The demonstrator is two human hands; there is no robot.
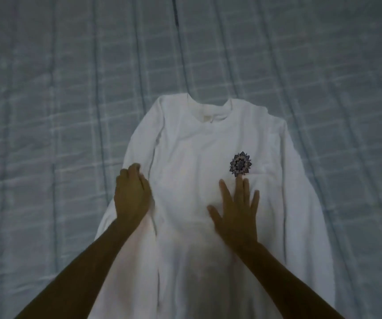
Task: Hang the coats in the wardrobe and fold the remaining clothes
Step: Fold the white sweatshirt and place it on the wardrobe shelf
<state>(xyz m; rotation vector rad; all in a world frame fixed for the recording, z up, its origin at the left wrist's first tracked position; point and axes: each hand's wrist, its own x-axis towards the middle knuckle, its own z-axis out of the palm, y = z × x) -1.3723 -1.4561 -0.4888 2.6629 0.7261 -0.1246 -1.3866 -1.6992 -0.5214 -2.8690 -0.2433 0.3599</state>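
Shirt (185,146) under spread right hand (236,210); left hand (132,194) seemingly grips its sleeve (139,143), neck label (205,118) unreadable

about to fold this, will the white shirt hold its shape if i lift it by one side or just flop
Probably floppy: the white shirt lies flat with soft creases on the quilt, and bunches where the left hand grips its side. Likely light and prone to sliding; the right hand pressing flat seems to pin it.

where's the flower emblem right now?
Head view, right of centre: the emblem is on the shirt chest, just beyond the fingertips of the right hand.
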